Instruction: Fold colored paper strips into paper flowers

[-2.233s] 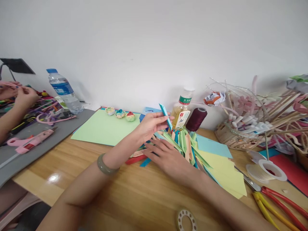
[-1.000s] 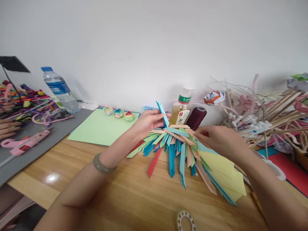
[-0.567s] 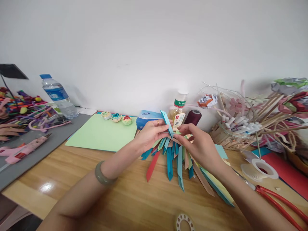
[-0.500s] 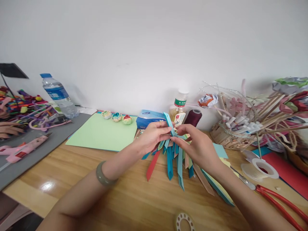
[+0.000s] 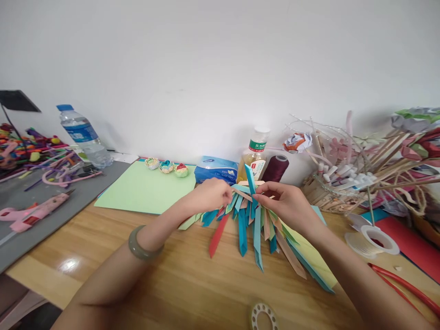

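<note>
Blue folded-paper strip point(image 5: 251, 181) got pinched in right hand point(image 5: 288, 204) fingertips; left hand point(image 5: 212, 195), its 8 o'clock, grip couldn't be told.

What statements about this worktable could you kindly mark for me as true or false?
1. The right hand holds a blue paper strip. True.
2. The bangle is on the right wrist. False: the bangle is on the left wrist.
3. Three paper flowers lie on the green sheet. True.
4. The water bottle has a red cap. False: the water bottle has a blue cap.
</note>
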The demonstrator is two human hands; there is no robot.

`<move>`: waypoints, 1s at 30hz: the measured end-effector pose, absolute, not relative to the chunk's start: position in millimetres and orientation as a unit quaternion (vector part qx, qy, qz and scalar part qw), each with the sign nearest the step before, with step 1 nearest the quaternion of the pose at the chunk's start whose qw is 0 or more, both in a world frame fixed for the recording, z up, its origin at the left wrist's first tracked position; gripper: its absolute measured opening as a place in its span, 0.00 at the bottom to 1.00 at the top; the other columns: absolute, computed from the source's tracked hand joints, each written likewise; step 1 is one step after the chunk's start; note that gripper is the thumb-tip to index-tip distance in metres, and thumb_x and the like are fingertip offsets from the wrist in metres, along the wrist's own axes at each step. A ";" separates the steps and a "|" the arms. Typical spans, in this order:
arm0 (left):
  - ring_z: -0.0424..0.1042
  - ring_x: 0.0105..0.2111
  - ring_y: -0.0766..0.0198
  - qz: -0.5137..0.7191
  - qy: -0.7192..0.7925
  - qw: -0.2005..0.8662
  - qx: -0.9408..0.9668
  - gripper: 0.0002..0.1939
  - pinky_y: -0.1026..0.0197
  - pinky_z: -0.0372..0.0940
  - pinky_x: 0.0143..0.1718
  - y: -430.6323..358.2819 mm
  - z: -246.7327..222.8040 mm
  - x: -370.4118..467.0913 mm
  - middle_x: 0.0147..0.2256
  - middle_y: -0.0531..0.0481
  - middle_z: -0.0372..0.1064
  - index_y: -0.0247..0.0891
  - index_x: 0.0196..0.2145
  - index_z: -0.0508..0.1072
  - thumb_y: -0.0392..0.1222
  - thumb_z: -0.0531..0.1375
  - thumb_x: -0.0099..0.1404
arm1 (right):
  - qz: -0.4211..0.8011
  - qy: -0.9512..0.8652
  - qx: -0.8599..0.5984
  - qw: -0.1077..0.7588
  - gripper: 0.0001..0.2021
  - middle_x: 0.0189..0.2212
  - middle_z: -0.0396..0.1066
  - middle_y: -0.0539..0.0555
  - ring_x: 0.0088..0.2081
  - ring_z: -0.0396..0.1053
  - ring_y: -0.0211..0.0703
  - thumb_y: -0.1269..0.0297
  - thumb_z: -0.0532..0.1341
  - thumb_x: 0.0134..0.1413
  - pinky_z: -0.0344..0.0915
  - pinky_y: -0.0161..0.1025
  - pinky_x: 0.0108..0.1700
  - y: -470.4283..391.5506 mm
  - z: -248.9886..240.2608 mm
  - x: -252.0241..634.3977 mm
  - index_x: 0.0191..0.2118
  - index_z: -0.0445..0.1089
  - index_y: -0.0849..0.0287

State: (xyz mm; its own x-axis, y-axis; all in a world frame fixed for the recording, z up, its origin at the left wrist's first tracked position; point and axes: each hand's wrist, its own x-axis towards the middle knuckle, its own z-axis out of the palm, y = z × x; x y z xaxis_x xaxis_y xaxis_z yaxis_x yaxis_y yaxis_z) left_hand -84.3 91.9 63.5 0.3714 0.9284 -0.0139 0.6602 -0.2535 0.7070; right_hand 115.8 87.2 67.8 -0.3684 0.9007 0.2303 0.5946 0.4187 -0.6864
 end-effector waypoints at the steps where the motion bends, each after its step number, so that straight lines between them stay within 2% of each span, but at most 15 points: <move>1: 0.69 0.23 0.57 0.183 0.520 0.306 0.776 0.09 0.58 0.60 0.31 91.0 60.7 -86.1 0.15 0.49 0.66 0.37 0.13 0.70 0.33 0.59 0.48 | 0.257 -0.785 -0.478 0.298 0.09 0.22 0.71 0.49 0.24 0.66 0.39 0.59 0.57 0.51 0.58 0.34 0.24 87.6 68.1 116.2 0.27 0.70 0.58; 3: 0.70 0.27 0.52 0.153 0.522 0.269 0.794 0.10 0.56 0.59 0.33 88.9 53.4 -86.0 0.17 0.46 0.68 0.38 0.13 0.68 0.33 0.58 0.48 | 0.261 -0.784 -0.481 0.293 0.09 0.23 0.71 0.49 0.24 0.65 0.39 0.59 0.57 0.51 0.57 0.33 0.23 87.7 68.6 116.1 0.27 0.70 0.58; 7: 0.72 0.33 0.45 0.112 0.544 0.196 0.808 0.07 0.52 0.59 0.36 86.8 41.4 -79.0 0.26 0.39 0.72 0.37 0.20 0.71 0.34 0.55 0.51 | 0.269 -0.787 -0.479 0.282 0.08 0.24 0.71 0.49 0.25 0.65 0.38 0.60 0.58 0.51 0.58 0.33 0.25 86.7 68.8 115.1 0.28 0.70 0.58; 10: 0.72 0.34 0.45 0.084 0.551 0.158 0.815 0.06 0.52 0.60 0.37 86.5 39.4 -76.7 0.28 0.37 0.73 0.37 0.23 0.72 0.37 0.56 0.53 | 0.271 -0.790 -0.476 0.277 0.08 0.24 0.70 0.49 0.26 0.65 0.38 0.61 0.57 0.51 0.58 0.33 0.25 86.0 69.0 115.7 0.28 0.70 0.58; 18: 0.73 0.34 0.48 0.016 0.579 0.097 0.809 0.12 0.54 0.63 0.36 80.5 41.5 -66.2 0.29 0.38 0.74 0.35 0.26 0.73 0.44 0.54 0.58 | 0.259 -0.794 -0.480 0.269 0.07 0.24 0.70 0.49 0.26 0.64 0.39 0.61 0.57 0.51 0.57 0.33 0.26 85.5 68.6 115.7 0.28 0.70 0.57; 23: 0.74 0.35 0.49 -0.014 0.585 0.071 0.808 0.11 0.55 0.65 0.35 78.1 42.0 -55.1 0.33 0.37 0.75 0.33 0.31 0.74 0.39 0.53 0.59 | 0.254 -0.797 -0.477 0.270 0.08 0.24 0.70 0.49 0.25 0.65 0.39 0.61 0.57 0.50 0.57 0.34 0.26 86.2 67.5 115.7 0.27 0.70 0.57; 30: 0.74 0.35 0.48 -0.011 0.596 0.031 0.802 0.12 0.54 0.64 0.33 78.1 45.3 -56.8 0.32 0.37 0.75 0.33 0.30 0.74 0.33 0.50 0.60 | 0.263 -0.804 -0.454 0.279 0.08 0.27 0.72 0.50 0.30 0.68 0.41 0.61 0.57 0.51 0.61 0.35 0.31 87.4 65.6 115.7 0.28 0.70 0.57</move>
State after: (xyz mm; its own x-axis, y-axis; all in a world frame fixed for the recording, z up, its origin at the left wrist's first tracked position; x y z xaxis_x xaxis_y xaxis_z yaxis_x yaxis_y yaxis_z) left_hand -56.8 78.1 45.3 0.2892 0.9557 -0.0554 0.9571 -0.2875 0.0365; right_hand 115.7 87.4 65.6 -0.4326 0.8769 0.2096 0.5834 0.4495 -0.6765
